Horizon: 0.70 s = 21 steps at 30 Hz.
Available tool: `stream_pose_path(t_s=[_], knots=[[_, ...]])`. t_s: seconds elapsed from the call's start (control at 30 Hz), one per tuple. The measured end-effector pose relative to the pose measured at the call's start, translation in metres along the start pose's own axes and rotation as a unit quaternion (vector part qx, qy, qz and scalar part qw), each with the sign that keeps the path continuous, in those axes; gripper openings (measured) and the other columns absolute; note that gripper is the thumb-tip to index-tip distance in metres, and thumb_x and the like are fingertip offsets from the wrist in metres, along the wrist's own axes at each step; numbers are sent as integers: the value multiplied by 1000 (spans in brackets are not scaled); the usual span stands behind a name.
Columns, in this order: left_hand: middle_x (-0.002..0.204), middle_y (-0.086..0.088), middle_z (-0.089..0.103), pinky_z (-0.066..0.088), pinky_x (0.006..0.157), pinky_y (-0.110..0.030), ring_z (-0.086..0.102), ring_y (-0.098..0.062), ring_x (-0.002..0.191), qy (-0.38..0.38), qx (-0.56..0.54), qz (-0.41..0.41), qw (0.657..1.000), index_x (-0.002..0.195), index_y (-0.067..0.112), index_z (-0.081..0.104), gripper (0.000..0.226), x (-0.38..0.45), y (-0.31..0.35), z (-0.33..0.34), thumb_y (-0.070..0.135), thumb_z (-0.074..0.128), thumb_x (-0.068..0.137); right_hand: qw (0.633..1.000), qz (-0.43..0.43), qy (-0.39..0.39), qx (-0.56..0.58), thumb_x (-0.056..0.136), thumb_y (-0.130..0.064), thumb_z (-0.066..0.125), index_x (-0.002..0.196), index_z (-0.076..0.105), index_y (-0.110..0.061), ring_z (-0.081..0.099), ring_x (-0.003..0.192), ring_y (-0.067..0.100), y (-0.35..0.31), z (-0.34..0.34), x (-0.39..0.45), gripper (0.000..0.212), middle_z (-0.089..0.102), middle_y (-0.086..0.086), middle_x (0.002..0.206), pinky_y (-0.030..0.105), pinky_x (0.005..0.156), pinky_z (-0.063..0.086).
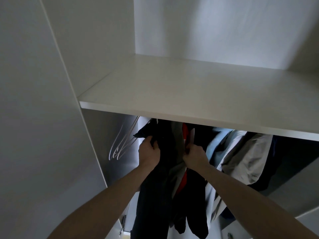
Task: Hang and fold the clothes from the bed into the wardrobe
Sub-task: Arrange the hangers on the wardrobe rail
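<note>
A dark garment (155, 192) hangs under the white wardrobe shelf (189, 94). My left hand (148, 152) grips its left shoulder, fingers curled into the dark fabric. My right hand (195, 156) pinches the fabric at the right side, next to a grey and red garment (179, 176). The rail and the hanger top are hidden behind the shelf edge.
Empty pale hangers (120, 144) dangle at the left end of the hanging space. Light blue, white and grey clothes (238, 152) hang to the right. The wardrobe's left side panel (51, 118) stands close by. A door hinge (122, 223) shows low down.
</note>
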<state>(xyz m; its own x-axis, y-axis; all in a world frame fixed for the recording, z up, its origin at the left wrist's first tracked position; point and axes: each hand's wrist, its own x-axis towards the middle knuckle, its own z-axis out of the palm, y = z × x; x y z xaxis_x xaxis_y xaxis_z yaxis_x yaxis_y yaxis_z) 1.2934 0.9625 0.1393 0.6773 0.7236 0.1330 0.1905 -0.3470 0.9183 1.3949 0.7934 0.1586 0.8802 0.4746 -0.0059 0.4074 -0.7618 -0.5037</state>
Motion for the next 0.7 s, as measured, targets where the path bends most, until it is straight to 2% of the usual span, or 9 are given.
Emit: stream_pose_path(t_s=[0.07,0.13,0.2,0.3,0.47,0.57,0.7], knots=[[95,13,65,51,82,-23,65,-9,90,2,3,18,1000,124,18,67,25,4,8,0,17,51,104,1000,4,8,11,92,-30,61,73,60,-14,71,82,33,4,-2,-1,25,71,9,77,32,66,47],[105,8,68,47,84,-21,61,-7,91,4,1,35,999,126,17,66,27,11,22,3,17,50,104,1000,3,15,19,89,-29,65,72,60,-15,71,80,29,7,-5,-3,23,70,6,74,32,66,46],[113,2,69,47,89,-26,60,-11,98,3,-5,48,999,126,15,66,28,18,35,9,16,49,103,999,2,23,28,87,-25,65,74,61,-13,70,81,29,8,-7,-5,18,71,7,75,32,66,46],[114,-3,71,47,88,-26,63,-17,101,-7,-17,57,998,120,12,68,26,28,52,22,13,49,102,999,2,35,24,87,-19,63,75,62,-11,70,82,31,4,-9,-8,15,70,9,76,29,66,41],[117,-11,71,44,87,-27,64,-30,108,-46,9,18,999,122,9,67,28,44,57,41,12,47,103,999,11,37,28,89,-16,62,78,64,-5,69,82,31,2,-17,-10,16,72,13,79,28,64,39],[116,-15,70,42,84,-27,65,-33,108,-62,47,9,997,121,6,66,27,48,44,45,10,46,104,999,15,19,21,90,-20,61,88,67,-3,69,86,29,0,-20,-10,18,73,13,86,30,66,45],[114,-14,70,41,82,-27,65,-32,107,-64,46,-7,997,120,6,65,25,49,40,49,11,48,104,1000,12,8,10,88,-18,61,88,67,-2,69,85,30,-2,-24,-10,17,72,14,85,35,70,53]])
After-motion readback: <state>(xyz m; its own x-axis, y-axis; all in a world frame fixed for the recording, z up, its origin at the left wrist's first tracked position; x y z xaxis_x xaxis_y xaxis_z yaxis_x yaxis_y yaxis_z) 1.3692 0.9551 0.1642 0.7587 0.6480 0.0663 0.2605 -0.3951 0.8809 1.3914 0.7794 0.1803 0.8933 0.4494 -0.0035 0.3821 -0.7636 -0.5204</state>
